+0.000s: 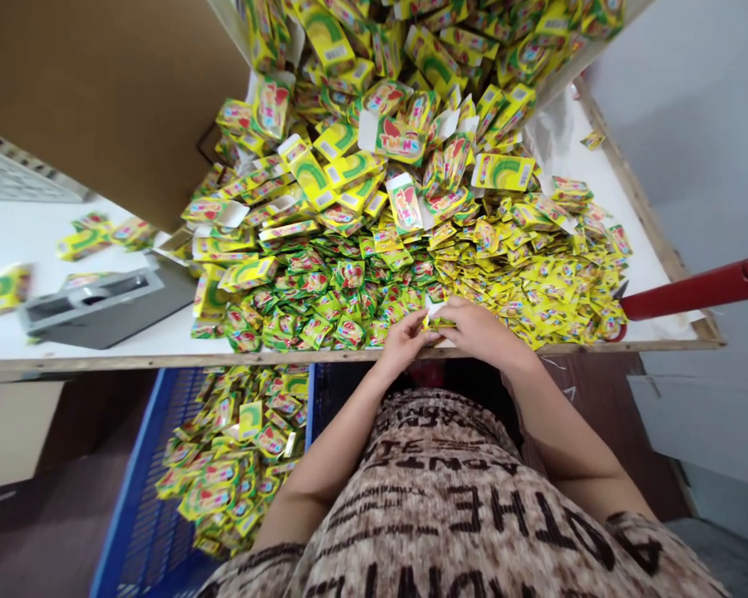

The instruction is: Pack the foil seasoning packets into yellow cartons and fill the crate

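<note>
At the table's front edge, my left hand and my right hand come together around one small candy box. Its white flap points up between my fingers, which hide most of the box. Just past my hands lies a heap of small green candy packets. Yellow packets are spread to the right of them. Behind these rises a big pile of yellow-green candy boxes, many with white flaps sticking out.
A grey tape dispenser stands on the left of the white table, with a brown cardboard box behind it. Below the edge, a blue crate holds many boxes. A red bar juts in from the right.
</note>
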Demonstrator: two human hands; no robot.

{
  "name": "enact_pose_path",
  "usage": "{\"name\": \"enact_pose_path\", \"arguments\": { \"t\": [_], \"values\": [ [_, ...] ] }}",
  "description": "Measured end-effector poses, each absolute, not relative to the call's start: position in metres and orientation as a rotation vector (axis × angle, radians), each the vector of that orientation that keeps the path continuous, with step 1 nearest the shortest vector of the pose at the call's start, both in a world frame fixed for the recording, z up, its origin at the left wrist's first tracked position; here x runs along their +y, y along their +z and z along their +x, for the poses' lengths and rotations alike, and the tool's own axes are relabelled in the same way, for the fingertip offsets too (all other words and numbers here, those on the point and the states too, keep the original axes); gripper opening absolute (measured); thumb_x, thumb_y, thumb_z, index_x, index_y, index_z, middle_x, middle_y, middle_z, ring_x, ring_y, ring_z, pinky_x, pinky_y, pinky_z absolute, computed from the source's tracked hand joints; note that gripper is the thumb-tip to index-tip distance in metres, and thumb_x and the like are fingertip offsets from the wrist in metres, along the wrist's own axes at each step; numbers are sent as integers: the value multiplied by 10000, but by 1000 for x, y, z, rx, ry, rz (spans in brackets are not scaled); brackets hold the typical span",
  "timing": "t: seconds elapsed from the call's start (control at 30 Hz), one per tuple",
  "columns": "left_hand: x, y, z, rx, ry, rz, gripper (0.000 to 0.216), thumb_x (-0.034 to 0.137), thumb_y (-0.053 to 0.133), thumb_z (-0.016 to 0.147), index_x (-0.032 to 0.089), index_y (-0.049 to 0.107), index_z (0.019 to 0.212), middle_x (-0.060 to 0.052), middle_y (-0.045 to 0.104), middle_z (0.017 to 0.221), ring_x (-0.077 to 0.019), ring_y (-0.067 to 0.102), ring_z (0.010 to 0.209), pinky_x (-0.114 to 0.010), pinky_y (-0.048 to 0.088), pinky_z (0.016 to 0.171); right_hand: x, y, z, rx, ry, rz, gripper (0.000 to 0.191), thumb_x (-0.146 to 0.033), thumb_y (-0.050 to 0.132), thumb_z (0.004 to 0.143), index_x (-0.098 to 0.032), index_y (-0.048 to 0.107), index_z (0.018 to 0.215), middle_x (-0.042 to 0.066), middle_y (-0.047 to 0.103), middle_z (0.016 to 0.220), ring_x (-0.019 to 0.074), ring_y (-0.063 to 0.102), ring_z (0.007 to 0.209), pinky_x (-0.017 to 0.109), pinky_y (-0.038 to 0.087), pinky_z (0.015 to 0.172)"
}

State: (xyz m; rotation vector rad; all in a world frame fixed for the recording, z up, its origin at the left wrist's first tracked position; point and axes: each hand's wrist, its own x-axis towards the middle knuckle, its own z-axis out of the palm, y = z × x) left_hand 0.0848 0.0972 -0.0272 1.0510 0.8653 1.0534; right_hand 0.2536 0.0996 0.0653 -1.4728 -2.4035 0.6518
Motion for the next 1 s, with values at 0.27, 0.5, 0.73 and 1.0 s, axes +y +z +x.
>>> {"name": "enact_pose_path", "arguments": {
  "t": [0.27,0.5,0.73,1.0],
  "values": [
    [97,-34,83,902,1036,1025,388,383,805,675,189,701,995,-33,714,954,-190,631,919,-323,485,892,109,61,260,-2243,486,-1341,136,-166,593,879,-209,716,839,67,657,916,218,567,905,347,458,810],
    [97,-37,83,909,1031,1155,366,354,785,703,196,703,1022,-20,702,943,-182,610,903,-302,471,884,108,57,250,-2586,391,-1281,181,-299,612,901,-203,744,822,120,606,1095,288,456,1134,458,429,927],
    [95,-32,80,970,1000,1171,319,412,747,738,182,722,958,-37,724,948,-215,638,940,-340,489,912,102,35,253,-2159,706,-1258,189,-403,679,851,-246,757,922,96,642,1170,268,531,1152,479,440,980],
    [100,-13,66,854,830,1039,337,390,672,828,199,730,1098,-59,718,1162,-227,633,1121,-366,420,1066,79,5,248,-1027,1463,-1381,347,-494,748,708,-182,723,856,-23,604,593,105,514,456,232,419,420]
  ]
}}
